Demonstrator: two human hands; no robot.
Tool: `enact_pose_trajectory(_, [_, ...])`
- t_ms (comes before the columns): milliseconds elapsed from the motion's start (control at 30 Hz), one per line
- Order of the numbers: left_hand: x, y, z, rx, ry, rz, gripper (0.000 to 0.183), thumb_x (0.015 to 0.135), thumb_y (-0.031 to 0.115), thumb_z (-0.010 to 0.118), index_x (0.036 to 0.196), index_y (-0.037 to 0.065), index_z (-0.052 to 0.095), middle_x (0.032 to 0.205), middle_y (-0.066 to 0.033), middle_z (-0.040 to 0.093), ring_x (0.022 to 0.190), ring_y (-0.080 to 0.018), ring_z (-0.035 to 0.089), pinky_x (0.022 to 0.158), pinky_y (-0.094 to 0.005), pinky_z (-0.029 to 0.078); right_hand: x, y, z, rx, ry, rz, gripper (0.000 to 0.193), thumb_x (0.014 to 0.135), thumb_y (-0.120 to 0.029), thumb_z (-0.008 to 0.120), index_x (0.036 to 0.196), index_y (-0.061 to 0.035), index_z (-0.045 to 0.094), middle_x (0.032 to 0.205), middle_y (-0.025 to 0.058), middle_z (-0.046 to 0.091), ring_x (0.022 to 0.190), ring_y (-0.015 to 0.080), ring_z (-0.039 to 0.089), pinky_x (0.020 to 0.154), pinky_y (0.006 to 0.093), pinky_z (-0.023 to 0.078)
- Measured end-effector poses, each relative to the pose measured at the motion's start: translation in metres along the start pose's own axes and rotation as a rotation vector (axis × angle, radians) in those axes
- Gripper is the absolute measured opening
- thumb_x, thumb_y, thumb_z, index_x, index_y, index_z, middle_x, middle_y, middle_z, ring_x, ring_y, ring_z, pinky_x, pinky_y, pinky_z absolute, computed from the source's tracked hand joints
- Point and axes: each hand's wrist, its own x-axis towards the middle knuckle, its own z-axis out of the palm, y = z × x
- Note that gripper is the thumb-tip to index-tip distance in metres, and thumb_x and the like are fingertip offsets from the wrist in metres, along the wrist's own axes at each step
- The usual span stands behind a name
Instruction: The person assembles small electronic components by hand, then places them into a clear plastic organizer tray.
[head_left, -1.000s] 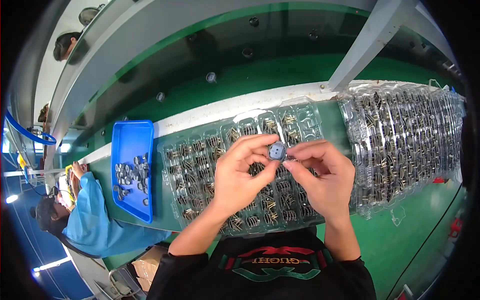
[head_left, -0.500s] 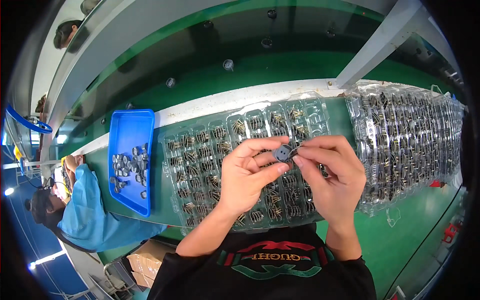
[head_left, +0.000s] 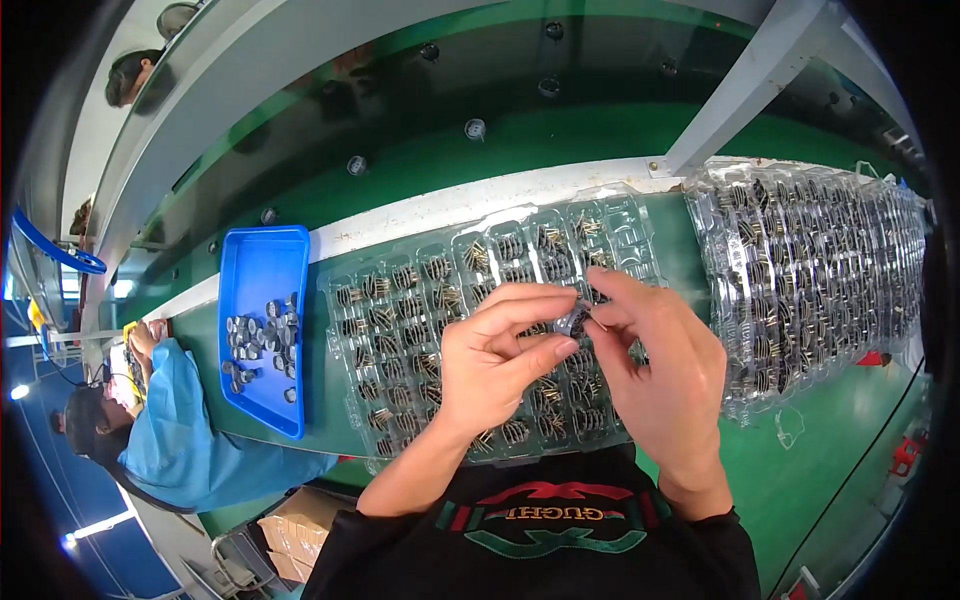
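The round grey piece [head_left: 572,322] has turned — its two-holed face was in plain sight half a second ago, and now it is tipped and mostly covered, with the right hand [head_left: 665,375] swung further over it. Beyond the white rail [head_left: 480,202], the small round pieces [head_left: 475,129] on the green strip [head_left: 420,185] have slid rightward too.

Down at the fingertips, the left hand [head_left: 495,365] has the grey piece pinched between thumb and fingers, held up above the clear tray [head_left: 632,235]. The right fingers crowd its right edge, index raised; whether they grip or merely press, you cannot tell.

Below them, compartment after compartment carries clusters of dark parts with brassy pins [head_left: 475,257]. Right alongside stands a stack of filled clear trays [head_left: 702,208]. Over to the left on the green surface [head_left: 325,405], a blue tray [head_left: 262,268] holds loose grey round pieces [head_left: 270,335] — and past it, a co-worker in blue [head_left: 180,435] bends over the same line.
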Motion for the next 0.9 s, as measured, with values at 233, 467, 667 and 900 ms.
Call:
enact_pose_trajectory(233, [-0.001, -0.012, -0.004, -0.042, 0.001, -0.012, 0.033, 0.084, -0.015, 0.065, 0.114, -0.005, 0.065, 0.125, -0.0172, 0.056, 0.117, -0.0237, 0.058, 0.096, -0.0328, 0.055, 0.004, 0.007, -0.001, 0.278, -0.083, 0.291, 0.029, 0.075, 0.006, 0.074, 0.100, -0.0027, 0.062, 0.083, 0.0100, 0.068, 0.072, 0.0214, 0.070, 0.060, 0.0289, 0.056])
enact_pose_trajectory(467, [0.003, -0.017, -0.002, -0.078, 0.032, 0.036, 0.033, 0.083, -0.014, 0.066, 0.115, -0.005, 0.064, 0.126, -0.0174, 0.056, 0.119, -0.0251, 0.058, 0.095, -0.0324, 0.053, -0.005, 0.018, 0.016, 0.439, 0.129, 0.262, 0.028, 0.075, 0.007, 0.077, 0.097, -0.0012, 0.060, 0.080, 0.0089, 0.069, 0.074, 0.0155, 0.072, 0.063, 0.0262, 0.058])
enact_pose_trajectory(667, [0.000, -0.005, 0.005, -0.292, 0.060, -0.087, 0.035, 0.081, -0.015, 0.067, 0.114, -0.007, 0.062, 0.127, -0.0190, 0.058, 0.116, -0.0245, 0.060, 0.094, -0.0328, 0.054, -0.008, 0.014, 0.019, 0.491, 0.162, 0.234, 0.023, 0.074, 0.007, 0.078, 0.091, 0.0001, 0.062, 0.085, 0.0116, 0.070, 0.080, 0.0170, 0.073, 0.062, 0.0262, 0.058])
enact_pose_trajectory(900, [0.059, 0.001, -0.023, 0.091, 0.179, -0.176, 0.027, 0.082, -0.008, 0.066, 0.109, -0.005, 0.065, 0.106, -0.0169, 0.069, 0.094, -0.0253, 0.069, 0.087, -0.0374, 0.056, -0.016, 0.039, 0.002, 0.306, 0.062, 0.035, 0.023, 0.081, 0.005, 0.070, 0.103, 0.0001, 0.070, 0.096, 0.0128, 0.071, 0.078, 0.0217, 0.070, 0.066, 0.0286, 0.056])
